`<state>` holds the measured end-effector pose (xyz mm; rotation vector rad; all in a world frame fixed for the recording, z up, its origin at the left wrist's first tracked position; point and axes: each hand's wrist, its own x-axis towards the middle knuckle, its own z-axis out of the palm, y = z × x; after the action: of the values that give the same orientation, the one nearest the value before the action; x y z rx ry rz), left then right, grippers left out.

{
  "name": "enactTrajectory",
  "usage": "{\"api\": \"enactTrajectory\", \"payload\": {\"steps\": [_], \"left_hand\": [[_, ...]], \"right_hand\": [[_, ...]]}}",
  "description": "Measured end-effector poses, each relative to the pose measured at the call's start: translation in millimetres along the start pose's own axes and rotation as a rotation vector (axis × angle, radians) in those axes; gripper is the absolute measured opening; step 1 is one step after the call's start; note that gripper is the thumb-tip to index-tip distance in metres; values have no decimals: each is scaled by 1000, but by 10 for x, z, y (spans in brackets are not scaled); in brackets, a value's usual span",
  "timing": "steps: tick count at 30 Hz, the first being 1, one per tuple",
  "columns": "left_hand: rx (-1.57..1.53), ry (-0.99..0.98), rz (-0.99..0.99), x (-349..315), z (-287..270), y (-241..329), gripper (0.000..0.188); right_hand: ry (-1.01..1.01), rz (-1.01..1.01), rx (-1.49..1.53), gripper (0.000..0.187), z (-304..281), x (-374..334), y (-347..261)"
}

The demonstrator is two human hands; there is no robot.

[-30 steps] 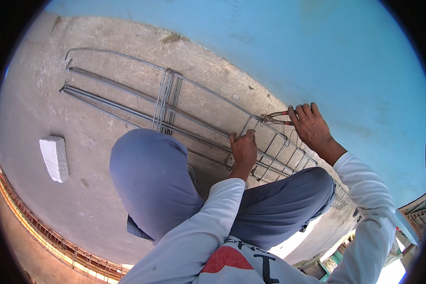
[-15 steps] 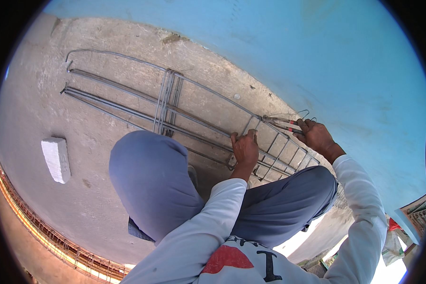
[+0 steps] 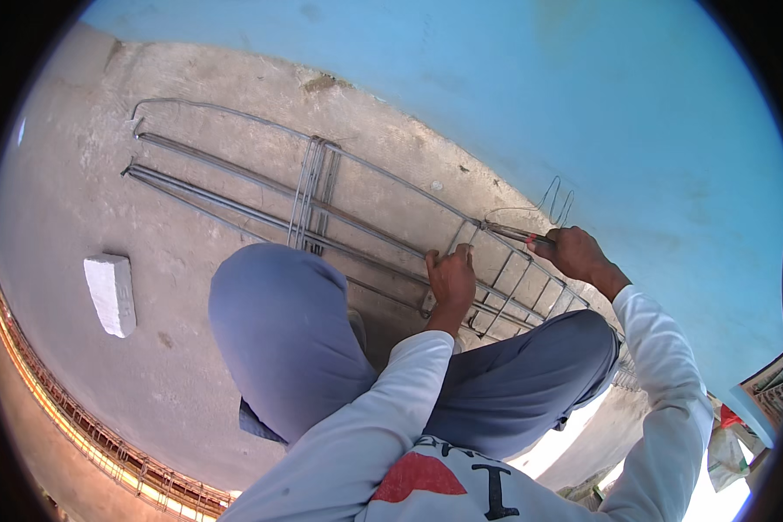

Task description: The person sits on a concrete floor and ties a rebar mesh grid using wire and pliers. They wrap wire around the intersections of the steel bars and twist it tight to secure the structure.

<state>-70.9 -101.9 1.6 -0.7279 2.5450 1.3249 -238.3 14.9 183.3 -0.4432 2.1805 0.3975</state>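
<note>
Pliers (image 3: 518, 232) have closed up since half a second ago, their handles nearly together inside the right hand (image 3: 578, 254), and the loose wire (image 3: 555, 204) now stands higher above that grip. Farthest left of the grip, a white block (image 3: 110, 296) lies on the floor; nearer, a bundle of thin metal loops (image 3: 303, 196) crosses the steel frame (image 3: 383, 238), which runs on below the grip. Just left of the pliers, the left hand (image 3: 451, 278) rests curled on the frame; I cannot tell whether its fingers are clenched round a bar. The right hand is wrapped firmly round the handles, the pliers' nose at the frame's upper bar. Too hard a squeeze or twist could snap the wire; a loose left hand could let the frame shift.
</note>
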Motion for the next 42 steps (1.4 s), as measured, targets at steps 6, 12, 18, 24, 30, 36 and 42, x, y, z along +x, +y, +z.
{"api": "enactTrajectory", "payload": {"steps": [6,12,18,24,30,36,42], "left_hand": [[-41,35,14,-7,31,43,18],[-469,320,-133,47,127,456,39],[-2038,-374,-948,429,249,770,78],[-2470,-224,-767,540,440,997,64],[-2467,-217,-866,683,649,868,41],[-2175,-142,-1240,787,416,1031,47],[-2175,-118,-1404,877,378,1117,45]], "right_hand": [[-360,247,407,72,-316,119,-13],[-429,272,443,66,-426,128,-65],[-440,276,473,74,-370,181,-13],[-575,372,790,76,-172,192,166],[-574,347,874,72,-282,121,53],[260,5,-182,69,11,-264,-83],[366,-36,-752,40,308,-233,112]]}}
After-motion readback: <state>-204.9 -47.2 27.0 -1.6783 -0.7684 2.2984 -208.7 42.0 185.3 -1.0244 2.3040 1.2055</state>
